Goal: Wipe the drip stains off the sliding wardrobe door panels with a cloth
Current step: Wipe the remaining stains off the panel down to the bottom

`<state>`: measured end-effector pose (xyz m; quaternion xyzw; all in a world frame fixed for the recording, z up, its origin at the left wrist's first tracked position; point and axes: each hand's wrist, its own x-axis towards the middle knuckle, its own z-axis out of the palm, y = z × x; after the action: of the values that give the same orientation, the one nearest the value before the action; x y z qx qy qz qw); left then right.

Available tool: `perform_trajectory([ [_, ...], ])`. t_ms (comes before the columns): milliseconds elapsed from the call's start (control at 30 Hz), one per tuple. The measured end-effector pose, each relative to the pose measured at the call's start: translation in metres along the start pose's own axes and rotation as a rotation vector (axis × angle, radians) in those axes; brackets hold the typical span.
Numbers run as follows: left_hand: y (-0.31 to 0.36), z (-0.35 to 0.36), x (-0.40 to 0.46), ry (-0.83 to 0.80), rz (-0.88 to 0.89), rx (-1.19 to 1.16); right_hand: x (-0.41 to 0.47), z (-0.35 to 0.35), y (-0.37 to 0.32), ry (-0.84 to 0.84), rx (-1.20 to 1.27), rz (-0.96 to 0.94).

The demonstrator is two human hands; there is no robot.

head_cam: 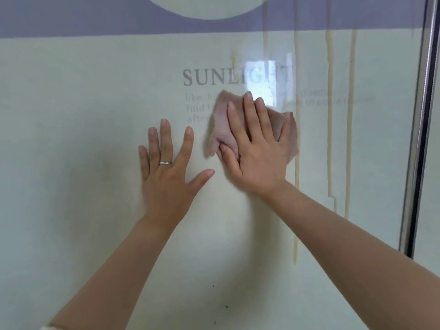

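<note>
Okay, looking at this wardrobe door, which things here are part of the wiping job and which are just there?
Part of the job:
- pink terry cloth, pressed flat under the right hand
- pale glossy door panel
- long beige drip streaks right of the cloth
- left hand, flat on the panel

Just there:
- silver ring on the left hand
- grey SUNLIGHT lettering
- metal door frame

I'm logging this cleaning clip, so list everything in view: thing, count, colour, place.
door panel: one, pale green with lilac band on top, fills view
SUNLIGHT lettering: one, grey, upper centre
drip stains: several, beige, vertical, right part of panel
door frame: one, silver and black, right edge
cloth: one, pink, under right hand
ring: one, silver, on left hand
left hand: flat on panel
right hand: pressing cloth
</note>
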<state>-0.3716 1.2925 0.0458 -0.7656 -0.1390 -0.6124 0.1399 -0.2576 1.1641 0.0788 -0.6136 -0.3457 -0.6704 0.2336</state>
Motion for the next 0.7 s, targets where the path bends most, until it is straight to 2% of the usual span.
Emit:
perform_trajectory([
  [100,0.000,0.001,0.001,0.008,0.009,0.032,0.033,0.000,0.022,0.007,0.005,-0.021],
  [233,-0.001,0.004,0.001,0.029,0.017,0.044,0.017,0.007,-0.001,0.057,-0.010,0.199],
  [333,-0.002,0.001,0.000,0.011,0.014,0.038,-0.029,0.002,-0.021,-0.025,0.008,0.063],
  [433,-0.001,-0.001,0.000,-0.022,0.007,0.034,-0.017,-0.006,0.006,-0.075,0.025,-0.102],
  [467,-0.001,0.000,0.000,-0.027,0.006,0.036,-0.003,-0.005,0.016,-0.064,0.015,-0.069],
  [533,-0.001,0.001,0.000,-0.020,0.000,0.046,0.024,-0.001,0.025,-0.007,0.034,0.137],
  [600,-0.001,0.003,-0.001,-0.010,0.006,0.060,0.028,0.003,0.006,0.041,0.066,0.308],
  [633,-0.002,0.004,0.000,-0.002,0.008,0.065,0.022,0.006,-0.007,0.030,0.066,0.311],
  [700,-0.003,0.004,-0.001,0.006,0.008,0.071,0.000,0.008,-0.022,-0.011,0.038,0.166],
])
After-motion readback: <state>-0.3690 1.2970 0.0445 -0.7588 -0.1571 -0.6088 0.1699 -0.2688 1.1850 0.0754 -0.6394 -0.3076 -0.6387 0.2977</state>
